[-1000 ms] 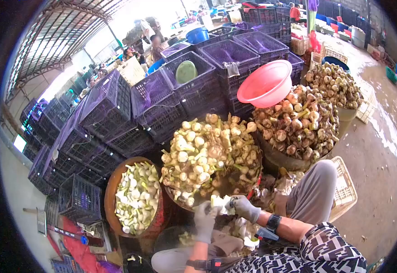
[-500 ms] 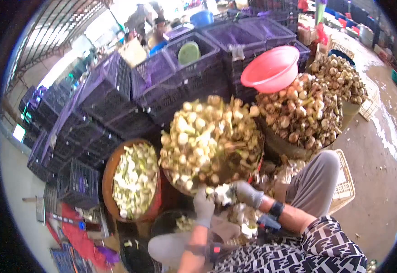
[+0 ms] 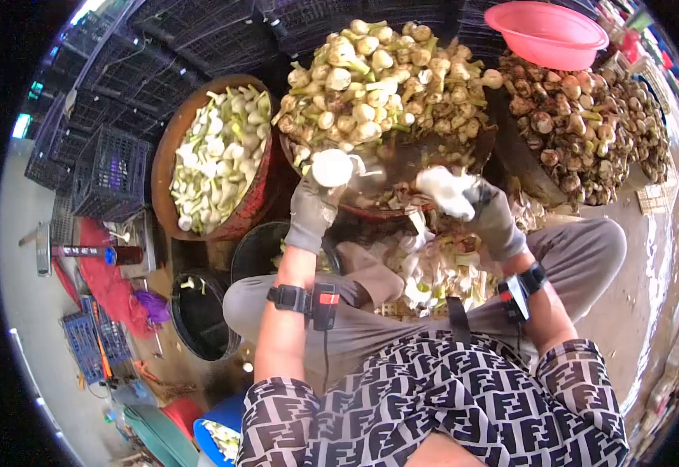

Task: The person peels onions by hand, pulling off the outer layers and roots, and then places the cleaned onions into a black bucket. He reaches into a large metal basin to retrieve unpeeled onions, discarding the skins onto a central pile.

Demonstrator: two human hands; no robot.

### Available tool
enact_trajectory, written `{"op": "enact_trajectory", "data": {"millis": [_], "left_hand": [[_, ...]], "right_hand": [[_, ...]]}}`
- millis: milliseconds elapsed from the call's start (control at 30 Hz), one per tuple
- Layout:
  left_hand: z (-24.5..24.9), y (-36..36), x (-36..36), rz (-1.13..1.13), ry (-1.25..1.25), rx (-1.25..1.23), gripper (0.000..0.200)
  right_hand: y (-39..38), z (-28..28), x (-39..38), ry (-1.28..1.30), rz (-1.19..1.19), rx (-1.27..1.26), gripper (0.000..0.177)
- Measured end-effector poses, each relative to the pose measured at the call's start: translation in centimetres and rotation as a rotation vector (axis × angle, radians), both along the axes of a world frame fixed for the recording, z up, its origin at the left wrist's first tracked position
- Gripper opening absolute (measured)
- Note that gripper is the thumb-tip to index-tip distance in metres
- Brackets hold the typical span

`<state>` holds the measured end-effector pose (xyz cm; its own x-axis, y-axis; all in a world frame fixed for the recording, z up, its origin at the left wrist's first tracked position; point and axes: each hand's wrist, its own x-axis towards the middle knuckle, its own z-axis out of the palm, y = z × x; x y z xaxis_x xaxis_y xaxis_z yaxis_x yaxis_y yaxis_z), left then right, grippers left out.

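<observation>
My left hand (image 3: 313,210), in a grey glove, is closed round a pale garlic bulb (image 3: 332,167) with a thin strand trailing off its right side. My gloved right hand (image 3: 497,222) is closed on a blurred white clump (image 3: 444,191); I cannot tell if it is peeled skin or cloth. Both hands are apart, just past my knees, at the near edge of a wide tub (image 3: 402,156) heaped with garlic bulbs (image 3: 364,113). Below and between them lies a pile of papery garlic skins (image 3: 433,268).
Cleaned garlic (image 3: 219,159) fills an orange-brown tub at left. Dirty, unpeeled bulbs (image 3: 569,124) are heaped at right under a pink basin (image 3: 546,35). Dark crates (image 3: 114,167) stack behind. A black bucket (image 3: 199,315) stands left of my knee, near a blue basin (image 3: 219,436).
My hands, earlier close together over the white piece, have drawn apart, the bulb in the left and the white clump in the right. The camera view has tipped downward.
</observation>
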<state>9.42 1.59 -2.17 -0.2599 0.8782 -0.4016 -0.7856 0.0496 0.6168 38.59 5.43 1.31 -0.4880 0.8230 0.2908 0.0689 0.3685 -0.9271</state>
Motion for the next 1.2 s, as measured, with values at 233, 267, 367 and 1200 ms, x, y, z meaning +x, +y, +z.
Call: {"op": "enact_trajectory", "data": {"millis": [233, 267, 367, 1200], "left_hand": [[-4.3, -0.9, 0.5, -0.081, -0.200, -0.237, 0.035], [-5.2, -1.0, 0.6, -0.163, -0.097, -0.160, 0.036], [-4.9, -0.8, 1.7, -0.331, 0.140, -0.087, 0.038], [1.0, 2.1, -4.0, 0.235, -0.239, 0.226, 0.043]], "right_hand": [[0.8, -2.5, -4.1, -0.764, 0.061, -0.111, 0.033], [1.4, -2.6, -5.0, -0.499, 0.076, -0.158, 0.042], [2.3, -3.4, -8.4, -0.306, 0.084, -0.344, 0.045], [15.7, -17.5, -7.9, -1.235, 0.196, 0.243, 0.031]]}}
